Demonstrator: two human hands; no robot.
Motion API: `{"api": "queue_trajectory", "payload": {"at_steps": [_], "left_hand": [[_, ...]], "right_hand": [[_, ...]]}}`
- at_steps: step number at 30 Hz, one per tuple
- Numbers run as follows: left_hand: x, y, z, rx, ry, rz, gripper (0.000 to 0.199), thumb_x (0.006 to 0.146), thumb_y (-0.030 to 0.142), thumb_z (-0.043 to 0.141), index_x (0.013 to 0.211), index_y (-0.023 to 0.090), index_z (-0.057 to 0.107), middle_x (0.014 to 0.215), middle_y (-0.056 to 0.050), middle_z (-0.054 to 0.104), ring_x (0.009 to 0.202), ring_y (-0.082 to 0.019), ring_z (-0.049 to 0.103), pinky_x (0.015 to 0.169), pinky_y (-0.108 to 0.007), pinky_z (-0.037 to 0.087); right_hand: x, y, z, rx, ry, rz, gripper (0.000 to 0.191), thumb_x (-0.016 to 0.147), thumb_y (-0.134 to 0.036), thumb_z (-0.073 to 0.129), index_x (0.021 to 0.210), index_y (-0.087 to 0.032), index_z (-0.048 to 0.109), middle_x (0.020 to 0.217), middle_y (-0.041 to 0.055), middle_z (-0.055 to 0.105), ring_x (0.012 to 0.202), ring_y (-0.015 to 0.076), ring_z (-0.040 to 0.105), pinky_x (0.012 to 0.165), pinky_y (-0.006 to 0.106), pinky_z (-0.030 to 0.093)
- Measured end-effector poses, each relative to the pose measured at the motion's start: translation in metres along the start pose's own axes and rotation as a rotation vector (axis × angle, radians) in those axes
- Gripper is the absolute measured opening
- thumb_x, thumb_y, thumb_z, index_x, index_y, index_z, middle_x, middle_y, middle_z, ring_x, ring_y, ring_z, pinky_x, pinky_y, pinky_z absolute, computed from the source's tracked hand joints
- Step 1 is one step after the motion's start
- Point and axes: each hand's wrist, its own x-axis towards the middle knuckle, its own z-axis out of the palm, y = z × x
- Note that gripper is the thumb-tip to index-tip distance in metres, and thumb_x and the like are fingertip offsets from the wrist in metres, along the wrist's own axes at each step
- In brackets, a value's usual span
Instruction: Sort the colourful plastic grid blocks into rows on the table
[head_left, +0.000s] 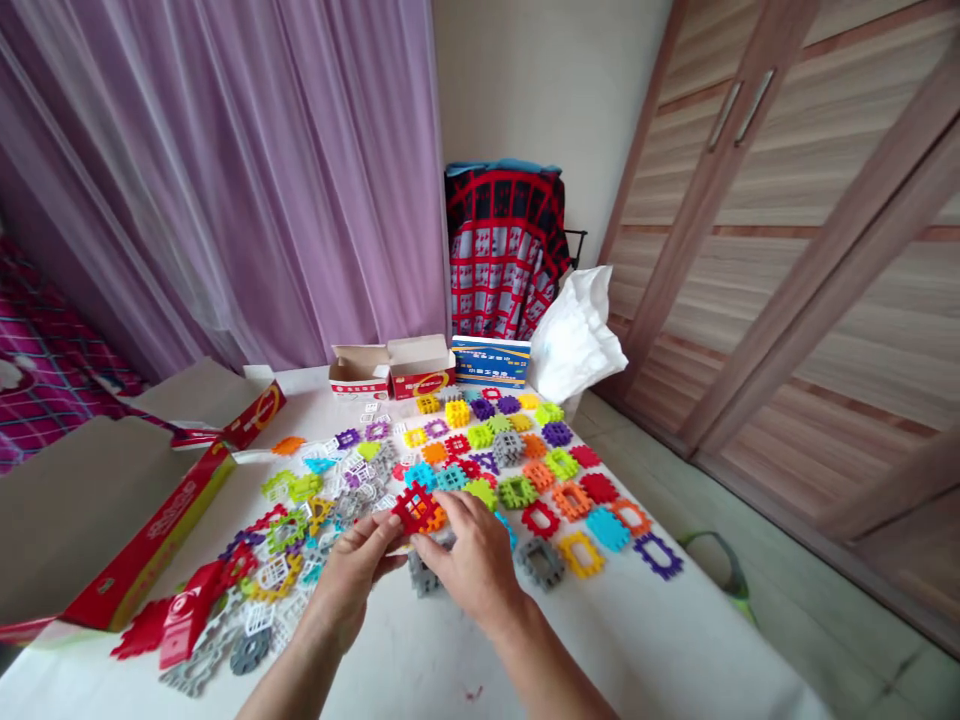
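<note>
Between my two hands, above the near middle of the table, is a red window-shaped building block (pixel 415 508) with toothed edges and a cross-barred opening. My left hand (pixel 358 560) is closed on its left side, the thumb on top. On its right side the fingers of my right hand (pixel 472 550) are closed as well. Orange shows just behind the red piece; whether it is joined to it I cannot tell. Below and partly hidden by my right hand sits a grey toothed block (pixel 424 577). A grey frame piece (pixel 540 563) lies to the right of that hand.
Many coloured toothed pieces cover the table, among them a yellow frame (pixel 581 555) and a purple frame (pixel 658 557). Opened red cartons (pixel 161 520) stand at the left, smaller boxes (pixel 422 370) and a blue box (pixel 491 362) at the back. A white bag (pixel 576 335) is at the back right.
</note>
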Motion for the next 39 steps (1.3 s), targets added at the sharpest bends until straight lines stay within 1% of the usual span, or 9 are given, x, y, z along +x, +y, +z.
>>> {"api": "queue_trajectory", "payload": {"at_steps": [7, 12, 15, 19, 21, 24, 26, 32, 39], "left_hand": [[-0.015, -0.006, 0.018, 0.002, -0.024, -0.021, 0.052, 0.043, 0.051, 0.09, 0.077, 0.017, 0.072, 0.072, -0.001, 0.072, 0.063, -0.012, 0.064, 0.057, -0.021, 0.052], [-0.022, -0.015, 0.023, 0.173, -0.098, 0.056, 0.053, 0.057, 0.058, 0.082, 0.09, 0.017, 0.073, 0.088, -0.007, 0.076, 0.079, -0.02, 0.071, 0.062, -0.026, 0.055], [-0.022, -0.015, 0.013, 0.444, -0.075, 0.282, 0.052, 0.07, 0.063, 0.07, 0.099, 0.02, 0.073, 0.101, -0.01, 0.076, 0.09, -0.025, 0.071, 0.065, -0.029, 0.057], [-0.016, -0.021, -0.028, 0.917, 0.238, 0.725, 0.039, 0.083, 0.055, 0.056, 0.104, 0.025, 0.072, 0.101, -0.007, 0.076, 0.071, -0.02, 0.071, 0.053, -0.026, 0.053], [-0.012, -0.032, -0.053, 1.074, 0.304, 0.878, 0.034, 0.089, 0.045, 0.052, 0.11, 0.026, 0.069, 0.103, -0.007, 0.076, 0.071, -0.019, 0.072, 0.053, -0.025, 0.052], [-0.007, -0.052, -0.081, 1.233, 0.383, 1.106, 0.031, 0.093, 0.036, 0.048, 0.116, 0.023, 0.064, 0.106, -0.01, 0.074, 0.089, -0.024, 0.072, 0.072, -0.032, 0.056], [-0.002, -0.063, -0.092, 1.304, 0.381, 1.201, 0.029, 0.094, 0.032, 0.047, 0.117, 0.022, 0.062, 0.107, -0.011, 0.073, 0.095, -0.025, 0.071, 0.082, -0.037, 0.055], [0.017, -0.074, -0.102, 1.401, 0.305, 1.267, 0.029, 0.093, 0.028, 0.048, 0.117, 0.018, 0.061, 0.108, -0.012, 0.073, 0.1, -0.027, 0.068, 0.088, -0.041, 0.053], [0.02, -0.079, -0.105, 1.401, 0.26, 1.129, 0.03, 0.092, 0.031, 0.048, 0.114, 0.022, 0.065, 0.11, -0.008, 0.074, 0.109, -0.028, 0.065, 0.093, -0.044, 0.05]], "right_hand": [[-0.015, 0.005, -0.02, -0.023, 0.045, 0.062, 0.045, 0.074, -0.04, 0.077, 0.113, -0.02, 0.067, 0.103, 0.0081, 0.072, 0.095, 0.0244, 0.068, 0.083, 0.034, 0.052], [-0.028, 0.011, -0.026, 0.006, 0.073, 0.103, 0.04, 0.073, -0.035, 0.076, 0.109, -0.021, 0.067, 0.1, 0.0061, 0.073, 0.094, 0.023, 0.067, 0.081, 0.031, 0.052], [-0.038, 0.026, -0.034, -0.033, 0.089, 0.118, 0.035, 0.073, -0.034, 0.073, 0.105, -0.021, 0.067, 0.1, 0.0067, 0.072, 0.094, 0.023, 0.067, 0.081, 0.031, 0.051], [-0.053, 0.067, -0.056, -0.159, 0.129, 0.186, 0.032, 0.077, -0.038, 0.068, 0.104, -0.021, 0.066, 0.1, 0.0074, 0.071, 0.093, 0.0221, 0.065, 0.081, 0.031, 0.05], [-0.06, 0.091, -0.07, -0.237, 0.135, 0.249, 0.033, 0.079, -0.042, 0.066, 0.103, -0.021, 0.066, 0.097, 0.0069, 0.07, 0.09, 0.0215, 0.066, 0.077, 0.031, 0.05], [-0.066, 0.12, -0.088, -0.339, 0.132, 0.352, 0.034, 0.08, -0.048, 0.062, 0.101, -0.022, 0.066, 0.091, 0.0058, 0.069, 0.08, 0.0204, 0.065, 0.069, 0.03, 0.048], [-0.067, 0.132, -0.094, -0.36, 0.116, 0.371, 0.038, 0.08, -0.052, 0.061, 0.103, -0.022, 0.067, 0.093, 0.0062, 0.07, 0.078, 0.0204, 0.064, 0.067, 0.031, 0.047], [-0.059, 0.137, -0.092, -0.354, 0.07, 0.407, 0.043, 0.079, -0.056, 0.059, 0.107, -0.023, 0.067, 0.099, 0.007, 0.07, 0.083, 0.0225, 0.065, 0.068, 0.032, 0.047], [-0.043, 0.129, -0.077, -0.328, 0.082, 0.372, 0.043, 0.08, -0.056, 0.057, 0.104, -0.022, 0.068, 0.095, 0.0066, 0.07, 0.081, 0.0217, 0.064, 0.071, 0.032, 0.047]]}}
